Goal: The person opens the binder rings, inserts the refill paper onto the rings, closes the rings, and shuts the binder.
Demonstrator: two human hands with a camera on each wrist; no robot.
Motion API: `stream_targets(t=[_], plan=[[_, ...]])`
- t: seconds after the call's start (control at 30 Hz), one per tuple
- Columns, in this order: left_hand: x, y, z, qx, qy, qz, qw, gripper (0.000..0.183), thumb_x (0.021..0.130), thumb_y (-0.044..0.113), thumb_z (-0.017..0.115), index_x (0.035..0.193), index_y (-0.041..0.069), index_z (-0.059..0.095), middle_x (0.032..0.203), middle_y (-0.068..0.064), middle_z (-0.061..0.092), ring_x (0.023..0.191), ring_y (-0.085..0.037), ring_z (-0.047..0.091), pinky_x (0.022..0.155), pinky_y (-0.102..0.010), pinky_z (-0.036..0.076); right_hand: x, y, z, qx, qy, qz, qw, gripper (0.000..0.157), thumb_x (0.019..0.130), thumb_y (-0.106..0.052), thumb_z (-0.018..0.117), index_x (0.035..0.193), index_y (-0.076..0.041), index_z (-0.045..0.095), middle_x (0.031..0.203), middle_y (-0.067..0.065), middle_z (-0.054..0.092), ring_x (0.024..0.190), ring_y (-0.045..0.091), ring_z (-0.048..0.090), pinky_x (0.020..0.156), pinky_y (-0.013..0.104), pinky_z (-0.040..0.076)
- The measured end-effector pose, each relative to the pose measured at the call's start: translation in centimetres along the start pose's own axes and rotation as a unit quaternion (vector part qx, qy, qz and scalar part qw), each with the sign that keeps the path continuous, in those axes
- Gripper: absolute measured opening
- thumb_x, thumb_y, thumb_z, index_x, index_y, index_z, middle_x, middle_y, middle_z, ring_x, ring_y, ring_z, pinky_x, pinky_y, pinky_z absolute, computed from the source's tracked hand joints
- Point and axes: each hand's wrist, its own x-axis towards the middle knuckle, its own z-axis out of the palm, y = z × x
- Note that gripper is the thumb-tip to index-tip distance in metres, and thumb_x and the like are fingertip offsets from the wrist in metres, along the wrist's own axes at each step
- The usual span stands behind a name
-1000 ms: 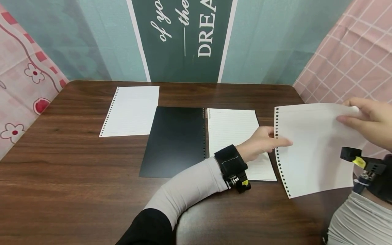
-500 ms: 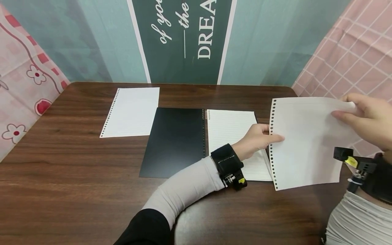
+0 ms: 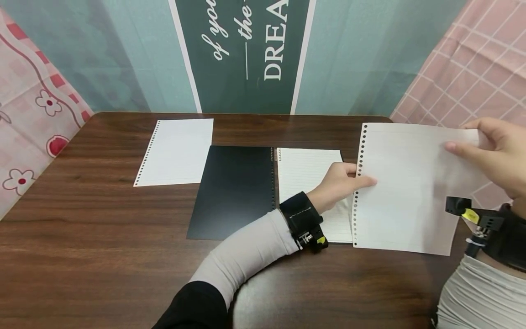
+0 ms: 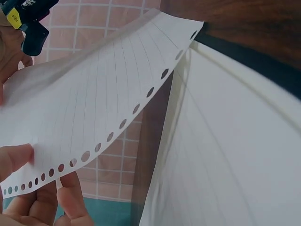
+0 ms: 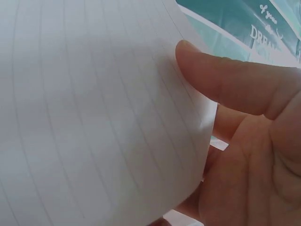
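Note:
Both hands hold up a sheet of loose-leaf paper [image 3: 404,192] with a row of punched holes down its left edge. My left hand [image 3: 339,185] pinches the holed edge, thumb on the near face and fingers behind. At the far side, my right hand [image 3: 499,153] pinches the right edge the same way; in the right wrist view its thumb [image 5: 225,80] presses on faintly ruled paper. Below and left of the sheet lies an open notebook, with a black cover [image 3: 236,192] on the left and ruled pages [image 3: 306,171] on the right, partly hidden by the left hand and the sheet.
Another punched sheet [image 3: 176,151] lies at the back left of the brown wooden table [image 3: 102,256]. A teal and green cloth with lettering [image 3: 246,59] hangs behind the table. Pink cloths stand at the left [image 3: 37,119] and right [image 3: 464,68].
The held sheet has moved left and a little upward with both hands, so its holed edge now overlaps the notebook's right page more. The notebook and the other sheet have stayed put.

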Motion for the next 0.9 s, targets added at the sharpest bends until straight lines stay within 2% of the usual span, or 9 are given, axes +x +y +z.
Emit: stream_targets(t=[0.3,0.43,0.53,0.73,0.9], plan=[[-0.1,0.0,-0.2,0.015,0.005,-0.002,0.9999,0.018,0.088,0.01,0.074,0.101,-0.002,0.075,0.076,-0.002,0.071,0.062,-0.004,0.061,0.062,-0.017,0.048,0.1,0.2,0.0,0.043,0.004,0.023,0.999,0.028,0.095,-0.011,0.066,0.09,-0.033,0.051,0.075,-0.033,0.049,0.062,-0.009,0.047,0.048,0.012,0.041],[-0.1,0.0,-0.3,0.019,0.01,0.0,0.9998,0.019,0.088,0.012,0.075,0.101,-0.001,0.075,0.079,-0.002,0.072,0.063,-0.004,0.062,0.062,-0.017,0.048,0.2,0.3,0.0,0.049,0.011,0.018,0.999,0.029,0.094,-0.007,0.066,0.093,-0.029,0.047,0.073,-0.032,0.049,0.061,-0.01,0.048,0.048,0.011,0.041],[-0.1,0.0,-0.5,0.025,0.013,0.003,0.9996,0.019,0.087,0.012,0.075,0.102,-0.001,0.075,0.081,-0.002,0.073,0.064,-0.003,0.062,0.063,-0.016,0.048,0.4,0.5,0.0,0.058,0.012,0.017,0.998,0.034,0.093,-0.005,0.066,0.096,-0.029,0.043,0.072,-0.032,0.05,0.061,-0.012,0.049,0.049,0.009,0.042],[-0.1,0.1,-1.3,0.019,0.024,0.005,0.9995,0.018,0.087,0.009,0.075,0.102,-0.001,0.076,0.083,-0.006,0.074,0.066,-0.003,0.062,0.065,-0.016,0.048,1.0,1.2,0.1,0.075,-0.012,0.026,0.997,0.038,0.094,-0.006,0.065,0.103,-0.034,0.041,0.074,-0.035,0.054,0.064,-0.015,0.054,0.053,0.007,0.042],[-0.1,0.3,-1.9,0.011,0.036,0.003,0.9993,0.017,0.086,0.01,0.076,0.099,-0.001,0.076,0.076,-0.001,0.071,0.064,-0.004,0.061,0.063,-0.017,0.048,1.1,1.7,0.1,0.091,-0.042,0.045,0.994,0.026,0.094,-0.011,0.068,0.103,-0.027,0.049,0.075,-0.035,0.059,0.066,-0.014,0.057,0.058,0.006,0.041]])
